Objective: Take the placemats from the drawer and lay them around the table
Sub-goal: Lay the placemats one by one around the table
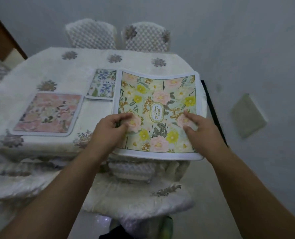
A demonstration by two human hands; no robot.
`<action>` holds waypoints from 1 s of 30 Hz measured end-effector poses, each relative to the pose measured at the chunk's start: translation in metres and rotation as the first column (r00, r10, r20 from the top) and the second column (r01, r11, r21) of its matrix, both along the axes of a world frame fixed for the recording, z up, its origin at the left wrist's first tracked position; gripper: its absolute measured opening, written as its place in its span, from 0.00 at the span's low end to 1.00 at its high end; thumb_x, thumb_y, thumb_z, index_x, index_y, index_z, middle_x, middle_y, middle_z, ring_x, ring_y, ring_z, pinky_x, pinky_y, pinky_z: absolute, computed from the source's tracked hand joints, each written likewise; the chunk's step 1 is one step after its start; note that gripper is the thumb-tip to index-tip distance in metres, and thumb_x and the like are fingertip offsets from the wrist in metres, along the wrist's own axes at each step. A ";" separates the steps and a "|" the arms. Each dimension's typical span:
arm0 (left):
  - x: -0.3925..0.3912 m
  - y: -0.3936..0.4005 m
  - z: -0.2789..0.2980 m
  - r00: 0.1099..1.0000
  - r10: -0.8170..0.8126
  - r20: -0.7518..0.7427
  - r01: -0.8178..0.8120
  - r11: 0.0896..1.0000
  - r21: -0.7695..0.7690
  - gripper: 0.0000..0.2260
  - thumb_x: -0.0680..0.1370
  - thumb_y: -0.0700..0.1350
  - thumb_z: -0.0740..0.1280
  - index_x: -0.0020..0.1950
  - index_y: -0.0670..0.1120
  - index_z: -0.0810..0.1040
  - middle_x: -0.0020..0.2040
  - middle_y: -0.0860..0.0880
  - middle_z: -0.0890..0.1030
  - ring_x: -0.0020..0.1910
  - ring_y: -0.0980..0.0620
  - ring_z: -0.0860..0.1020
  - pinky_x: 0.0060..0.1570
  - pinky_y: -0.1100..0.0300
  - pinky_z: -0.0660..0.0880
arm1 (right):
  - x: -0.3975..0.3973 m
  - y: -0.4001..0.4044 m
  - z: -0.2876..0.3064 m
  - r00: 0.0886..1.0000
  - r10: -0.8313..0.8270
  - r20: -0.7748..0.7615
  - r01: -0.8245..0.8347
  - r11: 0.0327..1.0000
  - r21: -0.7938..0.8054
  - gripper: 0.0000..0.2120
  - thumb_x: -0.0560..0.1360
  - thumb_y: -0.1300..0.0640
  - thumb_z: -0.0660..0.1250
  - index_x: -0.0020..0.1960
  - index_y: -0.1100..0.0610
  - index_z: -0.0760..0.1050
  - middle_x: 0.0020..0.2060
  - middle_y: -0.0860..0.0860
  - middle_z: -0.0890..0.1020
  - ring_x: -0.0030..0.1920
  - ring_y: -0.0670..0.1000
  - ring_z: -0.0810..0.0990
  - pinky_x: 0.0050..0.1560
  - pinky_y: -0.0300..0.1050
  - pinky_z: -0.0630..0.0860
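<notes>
A green and yellow floral placemat (158, 94) marked GARDEN lies over the table's near right corner, its front edge hanging past the table edge. My left hand (110, 131) pinches its left edge, thumb on top and fingers curled under. My right hand (201, 129) rests on its right part with fingers and thumb laid on the mat. A pink floral placemat (48, 113) lies flat at the near left. A blue floral placemat (102, 85) lies behind, its right side tucked under the green one.
The table (60, 69) wears a white fluffy cloth with flower motifs. Two padded chairs (91, 34) (145, 37) stand at the far side; a cushioned chair seat (136, 199) is below my arms. A grey wall lies to the right.
</notes>
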State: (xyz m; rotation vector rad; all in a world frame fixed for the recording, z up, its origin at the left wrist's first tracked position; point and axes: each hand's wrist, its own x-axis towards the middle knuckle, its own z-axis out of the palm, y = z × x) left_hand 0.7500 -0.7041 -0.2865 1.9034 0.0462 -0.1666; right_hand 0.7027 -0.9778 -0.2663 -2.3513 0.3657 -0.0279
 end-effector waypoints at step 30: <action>0.147 0.012 -0.171 0.878 0.186 -0.440 -0.189 0.981 0.038 0.19 0.78 0.35 0.67 0.59 0.56 0.86 0.63 0.50 0.81 0.54 0.40 0.83 0.57 0.43 0.82 | 0.171 -0.012 -0.196 0.944 0.153 -0.292 -0.166 0.986 -0.019 0.22 0.81 0.54 0.65 0.75 0.48 0.70 0.70 0.55 0.72 0.57 0.55 0.78 0.31 0.21 0.67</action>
